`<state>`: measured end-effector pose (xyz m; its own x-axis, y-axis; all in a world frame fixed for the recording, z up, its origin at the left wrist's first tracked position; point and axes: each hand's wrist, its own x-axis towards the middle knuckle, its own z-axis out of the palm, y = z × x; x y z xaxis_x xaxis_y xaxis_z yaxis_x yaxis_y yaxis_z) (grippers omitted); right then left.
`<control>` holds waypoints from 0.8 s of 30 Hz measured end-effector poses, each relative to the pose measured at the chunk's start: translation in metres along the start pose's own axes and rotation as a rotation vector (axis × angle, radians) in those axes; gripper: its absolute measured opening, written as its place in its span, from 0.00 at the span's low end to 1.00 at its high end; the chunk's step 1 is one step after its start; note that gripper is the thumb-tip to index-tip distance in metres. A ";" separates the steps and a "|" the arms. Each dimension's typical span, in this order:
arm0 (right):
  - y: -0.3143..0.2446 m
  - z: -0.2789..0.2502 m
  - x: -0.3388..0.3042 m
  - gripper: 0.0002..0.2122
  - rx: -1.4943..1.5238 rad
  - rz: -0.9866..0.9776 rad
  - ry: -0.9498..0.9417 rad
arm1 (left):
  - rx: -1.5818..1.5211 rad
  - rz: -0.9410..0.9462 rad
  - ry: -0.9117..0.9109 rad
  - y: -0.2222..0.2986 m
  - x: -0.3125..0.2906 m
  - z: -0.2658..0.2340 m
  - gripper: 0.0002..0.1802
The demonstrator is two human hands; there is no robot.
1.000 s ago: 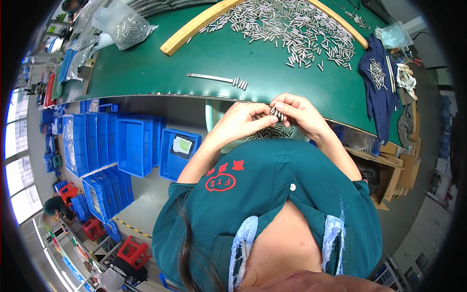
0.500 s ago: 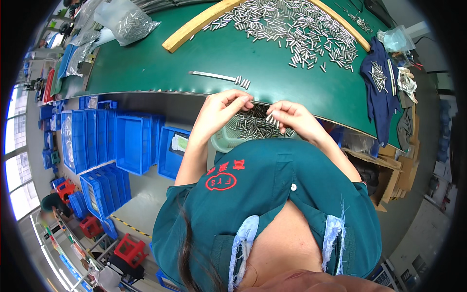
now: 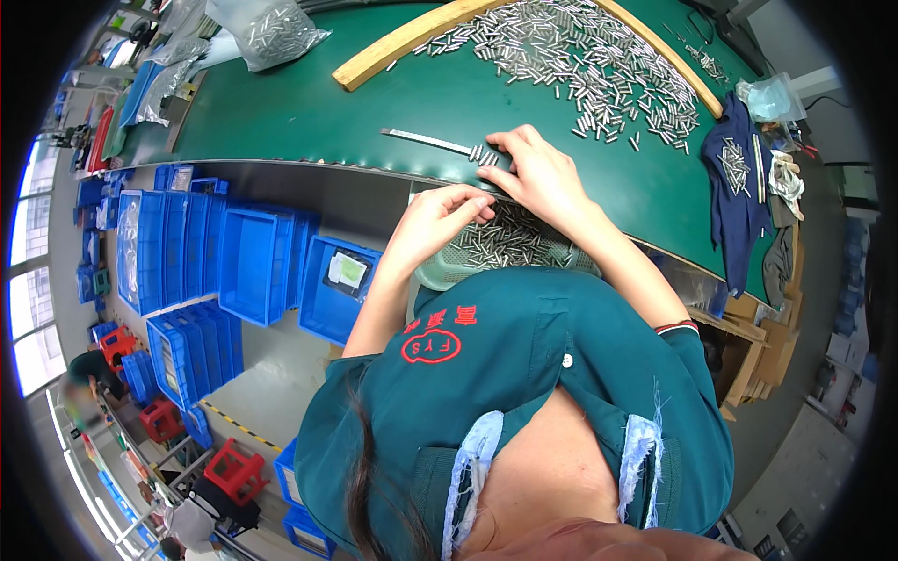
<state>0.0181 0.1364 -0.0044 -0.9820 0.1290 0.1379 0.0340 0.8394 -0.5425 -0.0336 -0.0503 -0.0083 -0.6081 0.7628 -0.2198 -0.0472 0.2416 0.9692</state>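
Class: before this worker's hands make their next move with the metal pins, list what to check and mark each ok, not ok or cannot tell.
1. Right hand at the short pin row on the green table's edge: ok.
2. Left hand below the table edge, above the green basket: ok.
3. Left hand holds pins: cannot tell.
4. Basket has pins in it: ok.
5. Loose pin pile inside the wooden frame: ok.

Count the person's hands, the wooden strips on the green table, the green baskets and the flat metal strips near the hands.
Hands: 2, left hand and right hand
Wooden strips: 2
Green basket: 1
Flat metal strip: 1
Total: 6
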 end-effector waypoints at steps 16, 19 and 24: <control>0.018 -0.029 -0.029 0.10 -0.049 -0.094 -0.064 | -0.873 -0.374 -0.274 -0.016 0.015 0.033 0.25; 0.018 -0.039 -0.043 0.09 -0.026 -0.123 -0.114 | -0.949 -0.447 -0.284 -0.014 0.021 0.044 0.23; 0.021 -0.042 -0.055 0.10 -0.029 -0.151 -0.125 | -0.780 -0.391 -0.326 -0.013 0.027 0.058 0.20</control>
<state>0.0810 0.1689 0.0115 -0.9917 -0.0645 0.1110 -0.1118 0.8592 -0.4992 -0.0034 0.0016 -0.0332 -0.1892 0.8716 -0.4522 -0.7930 0.1359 0.5938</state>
